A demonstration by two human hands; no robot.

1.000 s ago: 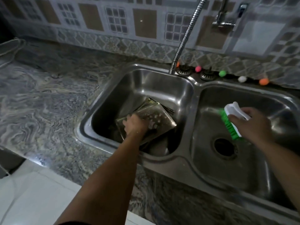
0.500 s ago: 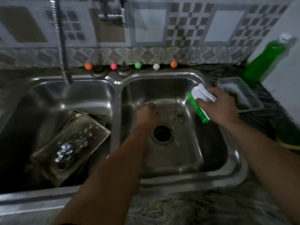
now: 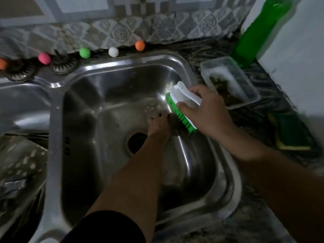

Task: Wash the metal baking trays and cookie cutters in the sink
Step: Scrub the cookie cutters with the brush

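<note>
Pretty dim shot overall. The only real glare was a bright glint on the sink (image 3: 171, 81) wall just behind the brush (image 3: 182, 104). Left of the sink everything smeared with motion blur, and straight lines bowed toward the edges.

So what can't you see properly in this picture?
- Baking tray, head view: cut off by the left edge, blurred, very dark.
- Left hand: fingertips smeared by motion, so whether it holds anything cannot be told.
- Green bottle: top cut off by the upper edge.
- Clear tub: contents too murky to name.
</note>
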